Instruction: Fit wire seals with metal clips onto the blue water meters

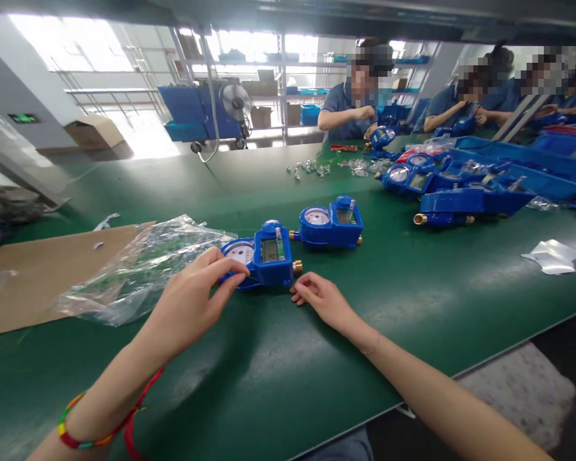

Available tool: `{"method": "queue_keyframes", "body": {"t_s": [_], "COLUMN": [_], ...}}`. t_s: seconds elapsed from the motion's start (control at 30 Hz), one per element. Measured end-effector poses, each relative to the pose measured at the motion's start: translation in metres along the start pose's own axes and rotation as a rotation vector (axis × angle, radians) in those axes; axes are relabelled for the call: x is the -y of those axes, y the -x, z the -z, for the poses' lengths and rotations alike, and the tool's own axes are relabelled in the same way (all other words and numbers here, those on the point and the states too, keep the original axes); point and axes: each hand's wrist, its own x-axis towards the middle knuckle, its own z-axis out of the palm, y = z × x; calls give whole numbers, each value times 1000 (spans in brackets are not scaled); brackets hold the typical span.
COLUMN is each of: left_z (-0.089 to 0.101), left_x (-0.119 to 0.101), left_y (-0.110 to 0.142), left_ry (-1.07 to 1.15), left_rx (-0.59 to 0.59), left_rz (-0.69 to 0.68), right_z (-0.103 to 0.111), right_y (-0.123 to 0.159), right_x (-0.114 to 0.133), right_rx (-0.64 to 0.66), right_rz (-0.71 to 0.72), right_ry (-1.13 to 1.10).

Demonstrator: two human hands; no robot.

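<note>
A blue water meter (274,261) with a round dial, a small display window and a brass end lies on the green table in front of me. My left hand (199,288) is at its dial side, thumb and forefinger pinched together at the near edge. Whatever sits between those fingertips is too small to make out; a thin line seems to run from them. Just right of the brass end, my right hand (319,296) rests low with fingers loosely bent and slightly apart, nothing visible in it. A second blue water meter (336,224) lies just behind, to the right.
Clear plastic film (139,275) lies on brown cardboard (9,256) at left. Several more meters (451,198) are heaped at right, before a blue bin (547,169). Small metal parts (312,168) are scattered farther back. Co-workers (348,105) sit across the table.
</note>
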Motion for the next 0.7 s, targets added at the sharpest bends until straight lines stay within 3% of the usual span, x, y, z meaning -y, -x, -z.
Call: {"method": "queue_keyframes", "body": {"t_s": [0.27, 0.53, 0.7], "left_z": [-16, -22, -38], "left_x": [-12, -11, -22], "left_y": [-18, -17, -9], "left_ry": [-157, -229, -451], "left_rx": [-20, -30, 13], "left_rz": [-118, -154, -218], "right_z": [-8, -7, -9], "right_y": [3, 2, -1], "right_x": [-2, -6, -4], "right_rx": [-1, -6, -58], "right_rz": [33, 35, 77], "right_ry": [-134, -123, -152]}}
